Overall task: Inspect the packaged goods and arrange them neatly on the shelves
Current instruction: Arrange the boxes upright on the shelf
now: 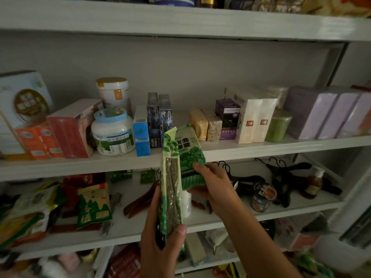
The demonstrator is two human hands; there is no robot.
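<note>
While gripping bean pack (171,189) low w/ L hand (160,245), green pack (189,151) w/ R hand (213,184): held upright, tops toward shelf (261,150), R nearer.

In front of the middle shelf (261,149), the left hand (160,243) holds the near packet (170,187), and the right hand (212,185) holds the far packet (190,149) just right of it. On that shelf, tubs (112,133) stand left, slim boxes (158,119) centre, pouches (255,121) right. Hangers (285,177) lie on the lower shelf (220,215).
</note>
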